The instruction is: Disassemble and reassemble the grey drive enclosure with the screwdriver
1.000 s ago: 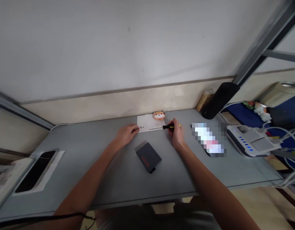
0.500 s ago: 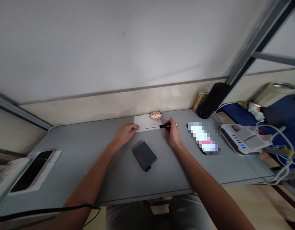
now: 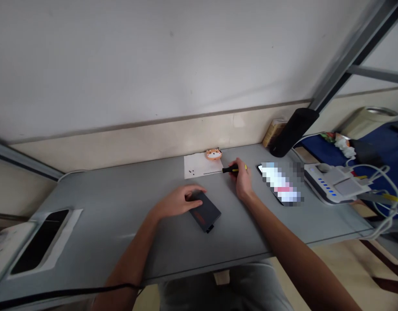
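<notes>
We see our left hand (image 3: 181,200) at the far-left corner of a dark box (image 3: 207,216), thumb over its top. Our right hand (image 3: 242,179) grips a screwdriver (image 3: 229,169), shaft over paper (image 3: 199,162) bearing small dark bits (image 3: 191,172).

The left hand (image 3: 179,201) hides one corner of a dark box (image 3: 208,214) as the right hand (image 3: 241,178) covers part of a screwdriver (image 3: 229,169). Specks (image 3: 190,171) on paper (image 3: 200,162) are too tiny to identify; pixelation obscures a phone (image 3: 281,185); the frame's left edge crops a black cable (image 3: 66,292).
</notes>
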`<state>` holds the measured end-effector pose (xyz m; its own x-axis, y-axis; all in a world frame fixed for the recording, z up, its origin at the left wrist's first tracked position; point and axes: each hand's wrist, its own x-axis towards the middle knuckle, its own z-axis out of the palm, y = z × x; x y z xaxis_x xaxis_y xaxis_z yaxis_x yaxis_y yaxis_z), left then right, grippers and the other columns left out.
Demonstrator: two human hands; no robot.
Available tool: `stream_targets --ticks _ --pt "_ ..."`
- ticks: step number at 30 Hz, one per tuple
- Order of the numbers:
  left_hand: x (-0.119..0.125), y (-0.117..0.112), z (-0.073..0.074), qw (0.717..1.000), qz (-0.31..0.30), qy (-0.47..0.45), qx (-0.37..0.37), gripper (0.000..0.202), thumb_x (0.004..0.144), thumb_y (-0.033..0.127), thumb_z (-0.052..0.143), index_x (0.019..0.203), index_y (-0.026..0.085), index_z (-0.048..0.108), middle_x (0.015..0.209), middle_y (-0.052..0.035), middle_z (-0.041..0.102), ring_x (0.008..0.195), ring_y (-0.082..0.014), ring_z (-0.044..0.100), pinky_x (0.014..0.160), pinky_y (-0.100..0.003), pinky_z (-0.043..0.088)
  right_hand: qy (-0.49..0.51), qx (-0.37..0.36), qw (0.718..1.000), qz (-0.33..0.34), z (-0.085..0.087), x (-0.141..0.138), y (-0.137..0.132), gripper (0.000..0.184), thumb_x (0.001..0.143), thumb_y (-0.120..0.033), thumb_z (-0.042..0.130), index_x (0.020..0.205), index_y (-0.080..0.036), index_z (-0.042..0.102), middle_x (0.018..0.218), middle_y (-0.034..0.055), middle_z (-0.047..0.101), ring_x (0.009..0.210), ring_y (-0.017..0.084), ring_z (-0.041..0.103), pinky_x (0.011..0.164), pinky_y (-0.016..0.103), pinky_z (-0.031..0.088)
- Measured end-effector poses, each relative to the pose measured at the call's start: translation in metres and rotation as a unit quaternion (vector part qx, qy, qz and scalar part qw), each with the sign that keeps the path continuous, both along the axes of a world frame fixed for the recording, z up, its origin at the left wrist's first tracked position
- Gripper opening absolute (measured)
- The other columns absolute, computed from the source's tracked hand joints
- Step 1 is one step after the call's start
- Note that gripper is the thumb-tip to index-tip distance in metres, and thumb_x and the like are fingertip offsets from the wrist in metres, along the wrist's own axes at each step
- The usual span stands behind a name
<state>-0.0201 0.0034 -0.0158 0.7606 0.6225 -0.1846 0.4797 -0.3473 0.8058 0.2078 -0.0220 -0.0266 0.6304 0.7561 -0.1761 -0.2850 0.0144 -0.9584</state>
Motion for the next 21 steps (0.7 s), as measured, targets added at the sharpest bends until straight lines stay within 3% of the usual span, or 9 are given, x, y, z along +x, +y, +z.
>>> stream_targets --ticks 3,6,9,12,17,21 --pt "-0.006 0.002 0.005 0.998 -0.032 -0.007 -0.045 0.05 0.087 0.05 0.066 0.129 0.023 0.064 0.066 0.0062 0.04 0.057 -0.0129 0.043 0.054 -0.025 0.035 -0.007 0.002 1.0 -0.023 0.005 0.002 -0.001 0.045 0.063 -0.067 0.065 0.061 -0.023 0.058 0.063 -0.0002 0.058 0.058 0.014 0.052 0.05 0.027 0.036" --pt "-0.014 0.004 0.009 0.995 -0.071 -0.01 -0.066 0.062 0.083 0.043 0.073 0.14 0.026 0.057 0.071 0.0048 0.049 0.064 -0.0146 0.051 0.058 -0.025 0.04 -0.002 0.003 0.999 -0.046 0.008 0.005 0.0 0.043 0.061 -0.066 0.065 0.06 -0.023 0.057 0.065 0.0001 0.058 0.059 0.014 0.052 0.051 0.027 0.037" --pt "-0.021 0.006 0.009 0.992 -0.102 -0.017 -0.075 0.075 0.079 0.039 0.079 0.147 0.029 0.05 0.093 -0.0012 0.064 0.083 -0.0194 0.063 0.071 -0.028 0.051 -0.004 -0.001 0.999 -0.053 0.008 0.006 0.001 0.043 0.06 -0.065 0.063 0.059 -0.023 0.057 0.065 0.0008 0.058 0.058 0.014 0.051 0.048 0.027 0.033" --pt "-0.024 0.007 0.004 0.992 -0.108 -0.018 -0.069 0.079 0.076 0.034 0.081 0.148 0.029 0.05 0.118 -0.0061 0.065 0.096 -0.0216 0.065 0.081 -0.032 0.054 -0.006 0.001 0.998 -0.057 0.008 0.008 0.002 0.041 0.06 -0.064 0.061 0.058 -0.023 0.056 0.063 0.0008 0.057 0.058 0.015 0.051 0.049 0.027 0.034" --pt "-0.016 0.002 0.002 0.999 -0.039 0.002 -0.01 0.07 0.072 0.024 0.081 0.139 0.029 0.059 0.127 -0.0068 0.064 0.097 -0.0221 0.067 0.078 -0.031 0.056 -0.051 0.003 0.996 -0.076 0.015 0.016 -0.003 0.041 0.067 -0.063 0.058 0.059 -0.023 0.056 0.066 0.0009 0.056 0.062 0.015 0.053 0.055 0.028 0.041" --pt "-0.001 -0.005 -0.001 0.992 0.053 0.003 0.114 0.064 0.078 0.029 0.079 0.139 0.035 0.058 0.139 -0.0032 0.062 0.121 -0.0276 0.065 0.099 -0.039 0.055 -0.205 0.052 0.973 -0.094 0.026 0.023 -0.015 0.04 0.082 -0.055 0.051 0.057 -0.024 0.055 0.06 0.0002 0.052 0.063 0.016 0.05 0.059 0.03 0.04"
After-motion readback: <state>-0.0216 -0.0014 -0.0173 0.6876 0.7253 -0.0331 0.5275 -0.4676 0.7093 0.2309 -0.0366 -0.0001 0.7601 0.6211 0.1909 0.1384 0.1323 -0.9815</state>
